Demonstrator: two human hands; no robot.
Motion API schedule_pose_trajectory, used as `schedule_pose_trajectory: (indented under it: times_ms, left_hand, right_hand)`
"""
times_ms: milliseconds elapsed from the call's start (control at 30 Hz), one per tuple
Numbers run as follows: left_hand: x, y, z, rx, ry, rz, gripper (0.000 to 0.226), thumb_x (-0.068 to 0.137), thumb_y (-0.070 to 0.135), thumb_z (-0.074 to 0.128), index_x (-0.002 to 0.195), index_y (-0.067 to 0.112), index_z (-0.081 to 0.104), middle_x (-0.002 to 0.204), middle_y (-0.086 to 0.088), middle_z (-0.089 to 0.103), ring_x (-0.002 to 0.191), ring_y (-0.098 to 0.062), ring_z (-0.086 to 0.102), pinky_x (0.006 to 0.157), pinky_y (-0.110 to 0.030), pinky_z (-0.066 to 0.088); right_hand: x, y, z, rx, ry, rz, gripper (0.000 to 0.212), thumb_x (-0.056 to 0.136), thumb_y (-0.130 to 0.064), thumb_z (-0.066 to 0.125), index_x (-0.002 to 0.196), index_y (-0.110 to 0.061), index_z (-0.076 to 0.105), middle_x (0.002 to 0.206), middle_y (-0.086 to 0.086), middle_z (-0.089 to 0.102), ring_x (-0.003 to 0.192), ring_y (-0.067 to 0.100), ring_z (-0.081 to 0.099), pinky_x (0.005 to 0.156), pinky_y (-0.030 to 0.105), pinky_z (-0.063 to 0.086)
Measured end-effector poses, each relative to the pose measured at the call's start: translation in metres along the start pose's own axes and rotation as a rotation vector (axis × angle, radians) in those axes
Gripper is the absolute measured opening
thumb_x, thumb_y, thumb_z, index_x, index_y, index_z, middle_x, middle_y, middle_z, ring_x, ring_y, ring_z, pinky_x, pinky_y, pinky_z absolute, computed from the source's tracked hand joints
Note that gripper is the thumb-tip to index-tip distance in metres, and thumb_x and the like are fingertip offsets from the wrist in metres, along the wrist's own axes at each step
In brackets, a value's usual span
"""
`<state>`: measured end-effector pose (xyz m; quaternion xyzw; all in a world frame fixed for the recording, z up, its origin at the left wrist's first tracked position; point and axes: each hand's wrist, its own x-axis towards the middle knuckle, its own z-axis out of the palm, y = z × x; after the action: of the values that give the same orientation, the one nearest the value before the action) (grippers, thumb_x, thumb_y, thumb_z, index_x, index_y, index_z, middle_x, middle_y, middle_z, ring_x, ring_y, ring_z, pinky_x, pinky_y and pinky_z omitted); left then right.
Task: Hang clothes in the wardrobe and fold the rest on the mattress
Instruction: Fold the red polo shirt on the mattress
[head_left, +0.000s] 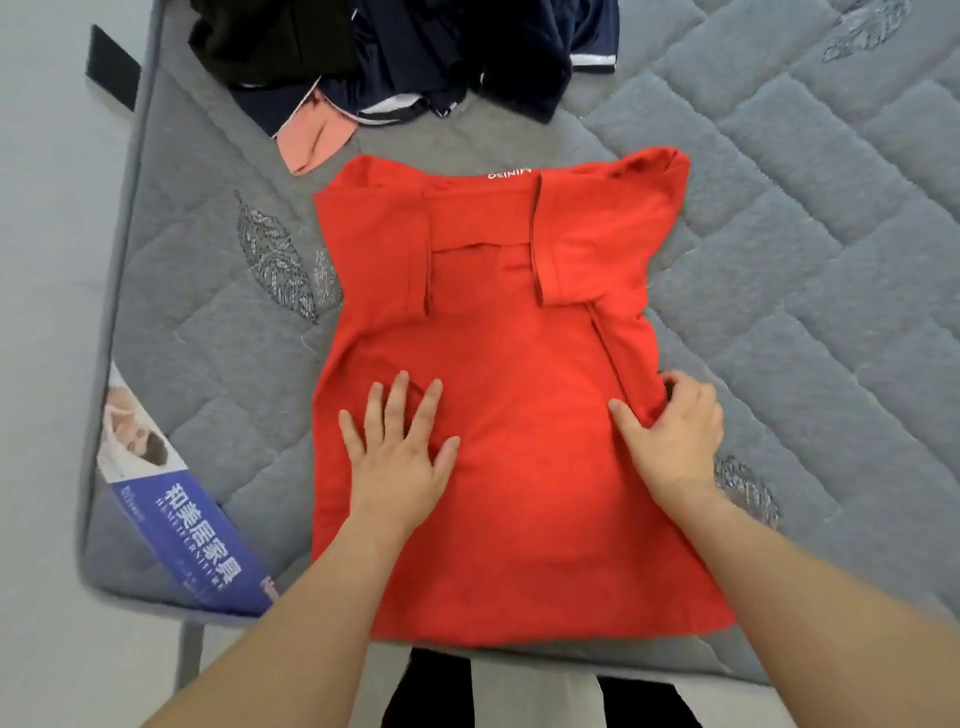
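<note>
A red T-shirt lies flat on the grey quilted mattress, back side up, with both sleeves folded inward. My left hand rests flat on the lower left part of the shirt, fingers spread. At the shirt's right edge, my right hand pinches a fold of the red fabric between thumb and fingers.
A pile of dark navy and black clothes with a pink garment sits at the mattress's far end. A blue printed label covers the mattress's near left corner. The pale floor lies to the left.
</note>
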<state>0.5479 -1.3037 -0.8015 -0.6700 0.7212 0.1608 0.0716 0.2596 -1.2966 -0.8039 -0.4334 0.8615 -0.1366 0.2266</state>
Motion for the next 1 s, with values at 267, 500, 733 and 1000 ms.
schedule_pose_trajectory:
  times_ms: [267,500,733,1000]
  left_hand:
    - [-0.071,-0.028,-0.011,-0.366,-0.021,-0.809,0.080,0.084,0.044,0.072,0.143,0.007,0.033,0.140,-0.023,0.042,0.125,-0.045,0.044,0.097,-0.054,0.040]
    - [-0.097,-0.031,-0.025,-0.154,-0.067,-0.356,0.054,0.088,0.005,0.045,0.140,0.017,0.037,0.115,-0.016,0.049,0.083,-0.043,0.064,0.065,-0.045,0.043]
    - [-0.122,-0.022,0.000,0.182,-0.271,-0.009,0.084,0.089,0.009,0.041,0.158,0.030,0.001,0.125,-0.007,0.036,0.090,-0.026,0.055,0.064,-0.038,0.050]
    - [-0.125,-0.024,-0.014,-0.606,-0.567,-0.143,0.066,0.084,0.008,0.049,0.142,0.027,0.024,0.079,-0.006,0.059,0.056,-0.018,0.059,0.058,-0.036,0.053]
  right_hand:
    - [-0.078,0.007,-0.012,-0.129,-0.164,0.297,0.047,0.092,-0.045,0.061,0.111,-0.007,0.043,0.116,0.024,0.060,0.108,0.042,0.059,0.085,0.048,0.046]
    - [-0.107,0.003,-0.030,-0.313,-0.120,0.142,0.030,0.088,-0.001,0.050,0.116,-0.003,0.039,0.121,0.022,0.048,0.107,0.044,0.057,0.082,0.049,0.046]
    - [-0.138,0.008,-0.015,-0.659,-0.498,-0.112,0.066,0.095,-0.014,0.040,0.152,-0.027,0.010,0.131,0.008,0.034,0.112,0.028,0.053,0.080,0.040,0.053]
    - [-0.137,0.004,-0.017,-0.443,-0.665,0.365,0.062,0.084,-0.013,0.051,0.136,-0.014,0.017,0.124,0.016,0.059,0.115,0.035,0.059,0.093,0.039,0.046]
